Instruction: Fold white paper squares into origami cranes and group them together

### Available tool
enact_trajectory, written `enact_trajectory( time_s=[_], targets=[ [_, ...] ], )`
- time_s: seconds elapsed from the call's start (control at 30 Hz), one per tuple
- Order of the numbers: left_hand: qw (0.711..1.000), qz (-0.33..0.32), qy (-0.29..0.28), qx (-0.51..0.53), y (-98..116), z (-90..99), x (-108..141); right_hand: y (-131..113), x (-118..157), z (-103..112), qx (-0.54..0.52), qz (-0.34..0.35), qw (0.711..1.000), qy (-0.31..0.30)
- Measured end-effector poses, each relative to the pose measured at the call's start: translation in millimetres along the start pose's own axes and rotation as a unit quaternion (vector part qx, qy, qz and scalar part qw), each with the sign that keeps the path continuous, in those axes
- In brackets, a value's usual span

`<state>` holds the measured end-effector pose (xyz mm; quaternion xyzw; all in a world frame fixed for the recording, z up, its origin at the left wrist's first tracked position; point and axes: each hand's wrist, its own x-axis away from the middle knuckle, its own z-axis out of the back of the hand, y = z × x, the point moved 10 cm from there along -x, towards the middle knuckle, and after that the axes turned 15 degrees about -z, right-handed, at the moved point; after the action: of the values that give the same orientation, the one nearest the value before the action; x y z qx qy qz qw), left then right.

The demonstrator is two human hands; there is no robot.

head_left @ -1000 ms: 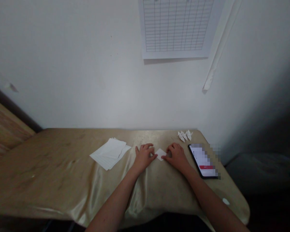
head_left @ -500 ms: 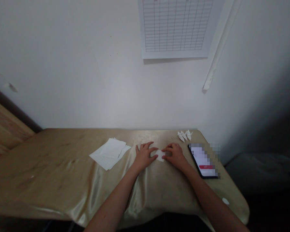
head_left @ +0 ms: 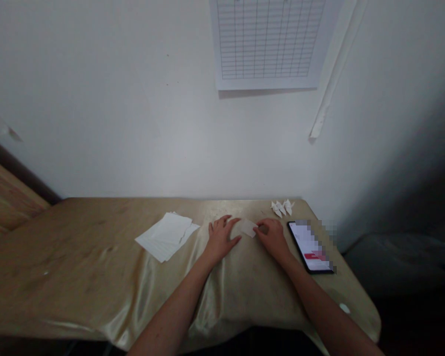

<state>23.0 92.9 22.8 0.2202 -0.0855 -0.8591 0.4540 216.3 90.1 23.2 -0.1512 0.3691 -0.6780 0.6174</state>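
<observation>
A small white piece of paper point(head_left: 248, 228) is between my two hands, just above or on the gold-coloured cloth. My right hand point(head_left: 273, 234) pinches its right edge between thumb and fingers. On the left side, my left hand point(head_left: 221, 238) has its thumb and fingers spread apart, with the fingertips near the paper but nothing gripped. A stack of white paper sheets point(head_left: 165, 236) lies to the left of my left hand. Several small folded paper figures point(head_left: 283, 208) stand beyond my right hand.
A phone point(head_left: 310, 247) with a lit, partly blurred screen lies right of my right hand. The table point(head_left: 77, 257) is covered in wrinkled gold cloth and meets a white wall. A printed grid sheet point(head_left: 267, 44) hangs there. A small white round object point(head_left: 344, 308) lies near the front right.
The paper has turned and shifted slightly up and right. My left thumb and fingers have come off it and spread, while my right hand keeps its pinch.
</observation>
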Motion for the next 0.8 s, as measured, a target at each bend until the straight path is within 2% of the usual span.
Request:
enact_trajectory(
  time_s=[0.1, 0.2, 0.3, 0.43, 0.63, 0.8],
  targets=[
    [1.000, 0.015, 0.011, -0.007, -5.3, 1.3, -0.1, -3.9, 1.2, 18.2, 0.011, -0.002, 0.998, 0.062],
    [1.000, 0.018, 0.010, -0.013, -5.8, 1.7, -0.6, -17.6, 6.2, 23.5, 0.066, 0.039, 0.994, 0.080],
    [1.000, 0.015, 0.010, -0.014, -4.9, 0.5, -0.6, -26.2, 10.4, 10.2, 0.086, 0.075, 0.993, 0.022],
    [1.000, 0.007, 0.016, -0.012, -6.9, -3.6, 0.0, -25.4, 14.7, -11.4, 0.059, 0.091, 0.992, -0.063],
    [0.999, -0.012, 0.038, -0.009, -5.2, -2.4, -0.1, -19.7, 14.7, -24.5, 0.053, 0.099, 0.989, -0.099],
    [0.999, -0.020, 0.029, -0.001, 1.6, -2.1, 0.5, -17.5, 15.3, -28.7, 0.072, 0.094, 0.986, -0.120]
  ],
)
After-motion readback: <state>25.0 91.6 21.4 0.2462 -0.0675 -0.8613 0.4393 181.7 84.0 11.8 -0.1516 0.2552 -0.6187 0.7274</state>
